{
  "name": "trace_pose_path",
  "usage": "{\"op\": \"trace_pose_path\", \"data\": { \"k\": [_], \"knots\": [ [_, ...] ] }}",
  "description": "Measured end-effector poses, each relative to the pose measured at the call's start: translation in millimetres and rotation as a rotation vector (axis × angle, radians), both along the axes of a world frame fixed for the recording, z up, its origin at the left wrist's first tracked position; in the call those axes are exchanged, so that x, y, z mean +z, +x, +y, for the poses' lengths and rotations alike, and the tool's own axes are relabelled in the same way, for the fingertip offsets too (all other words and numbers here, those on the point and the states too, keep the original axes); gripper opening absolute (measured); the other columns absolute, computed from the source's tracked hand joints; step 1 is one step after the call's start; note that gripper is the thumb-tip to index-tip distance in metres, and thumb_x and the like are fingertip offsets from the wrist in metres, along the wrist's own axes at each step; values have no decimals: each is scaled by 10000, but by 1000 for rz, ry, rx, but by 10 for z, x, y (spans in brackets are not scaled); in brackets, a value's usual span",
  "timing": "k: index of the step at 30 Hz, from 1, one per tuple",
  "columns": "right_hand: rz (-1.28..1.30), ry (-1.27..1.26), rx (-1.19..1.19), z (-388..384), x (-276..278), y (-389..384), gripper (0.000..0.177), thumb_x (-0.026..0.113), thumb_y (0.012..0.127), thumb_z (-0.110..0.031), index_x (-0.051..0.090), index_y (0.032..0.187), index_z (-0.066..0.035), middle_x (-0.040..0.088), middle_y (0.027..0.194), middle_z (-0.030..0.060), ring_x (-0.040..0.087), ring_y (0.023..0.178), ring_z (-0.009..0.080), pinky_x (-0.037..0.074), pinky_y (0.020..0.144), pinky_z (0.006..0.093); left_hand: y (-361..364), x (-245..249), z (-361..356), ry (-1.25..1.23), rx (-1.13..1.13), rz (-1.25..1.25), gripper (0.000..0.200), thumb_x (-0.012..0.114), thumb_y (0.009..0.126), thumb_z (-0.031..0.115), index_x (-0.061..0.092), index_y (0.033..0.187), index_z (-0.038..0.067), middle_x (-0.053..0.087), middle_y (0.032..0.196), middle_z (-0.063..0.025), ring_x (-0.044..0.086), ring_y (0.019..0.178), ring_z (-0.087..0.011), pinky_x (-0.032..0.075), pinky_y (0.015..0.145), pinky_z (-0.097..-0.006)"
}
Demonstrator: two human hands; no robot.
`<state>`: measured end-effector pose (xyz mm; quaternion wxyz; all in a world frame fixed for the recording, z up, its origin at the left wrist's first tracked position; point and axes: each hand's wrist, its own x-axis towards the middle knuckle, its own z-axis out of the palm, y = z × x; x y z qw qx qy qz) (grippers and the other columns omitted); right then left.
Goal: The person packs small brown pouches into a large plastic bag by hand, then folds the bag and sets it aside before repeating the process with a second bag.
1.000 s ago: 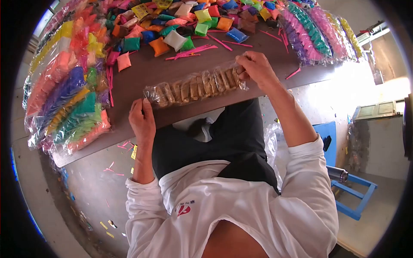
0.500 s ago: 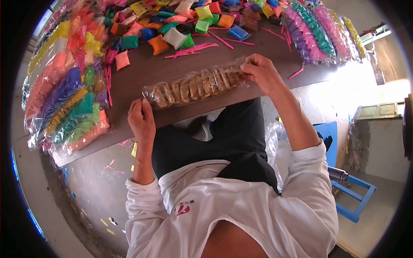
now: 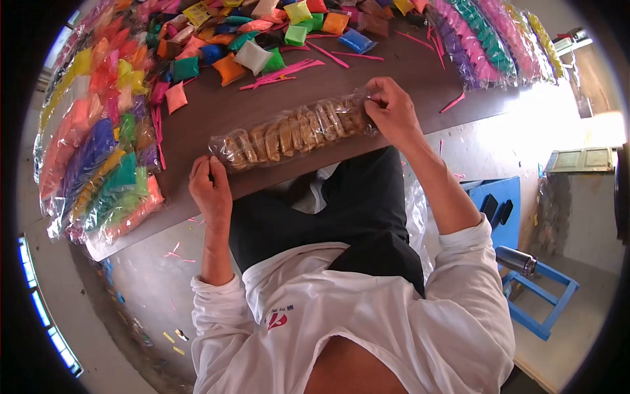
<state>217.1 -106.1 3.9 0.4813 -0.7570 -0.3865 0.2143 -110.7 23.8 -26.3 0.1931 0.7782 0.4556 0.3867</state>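
Note:
A long clear plastic bag [image 3: 289,136] filled with a row of brown packets lies stretched between my two hands at the table's near edge. My left hand [image 3: 211,187] pinches its left end, fingers curled around the plastic. At the other end, slightly higher, my right hand [image 3: 392,111] grips the gathered plastic between thumb and fingers. The brown packets stand side by side inside the bag.
Loose coloured packets [image 3: 252,58] and pink strips [image 3: 282,74] cover the far part of the brown table [image 3: 197,125]. Filled bags are stacked at the left [image 3: 98,144] and at the right [image 3: 482,49]. A blue stool [image 3: 545,302] and a metal flask [image 3: 516,260] stand at the lower right.
The view has shifted slightly. Both hands still hold the bag's ends; the bag looks flatter and its packets show more evenly in a row.

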Motion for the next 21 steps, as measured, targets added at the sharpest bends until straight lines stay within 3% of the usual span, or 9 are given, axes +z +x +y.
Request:
{"op": "trace_pose_path", "data": {
  "k": [3, 7, 10, 13, 16, 21],
  "knots": [
    [-102, -82, -4, 24, 4, -38, 330, 618, 797, -71, 573, 1123, -51, 677, 882, 135, 666, 839, 246, 503, 763, 347, 10, -28, 14, 113, -22, 2, 223, 522, 957, 132, 582, 868, -62, 576, 801, -128, 543, 699, -217, 438, 658, -323],
    [-126, -71, 19, 5, -20, -23, 346, 635, 789, -81, 575, 1129, -58, 683, 864, 119, 668, 837, 255, 503, 769, 347, 0, -45, 29, 110, -30, 37, 215, 524, 957, 131, 592, 884, -59, 585, 815, -139, 552, 706, -238, 443, 663, -326],
    [6, -9, 44, -11, -31, 81, 369, 653, 783, -88, 573, 1142, -56, 671, 873, 113, 660, 806, 270, 507, 766, 351, -18, -53, 27, 112, -36, 28, 210, 524, 957, 130, 593, 891, -57, 584, 816, -145, 555, 711, -246, 446, 666, -330],
    [-105, 48, -14, -107, 87, 44, 389, 680, 764, -101, 588, 1139, -55, 647, 951, 125, 635, 876, 297, 499, 816, 376, -24, 9, -28, 75, -35, -10, 197, 531, 947, 119, 583, 865, -52, 586, 826, -156, 557, 733, -291, 444, 681, -364],
    [-682, 237, 3, -208, 294, -92, 424, 721, 730, -140, 608, 1129, -50, 609, 1069, 126, 591, 988, 313, 476, 882, 414, -1, 65, -68, 22, -20, -28, 179, 546, 925, 96, 566, 816, -44, 599, 848, -177, 562, 776, -375, 442, 710, -428],
    [-942, 330, 263, -107, 518, -455, 498, 787, 690, -286, 622, 1091, -41, 573, 1135, 114, 554, 1034, 327, 443, 919, 438, -18, 43, -28, 46, -34, -4, 174, 556, 921, 92, 560, 811, -42, 598, 859, -182, 562, 794, -384, 443, 713, -434]
  ]
}}
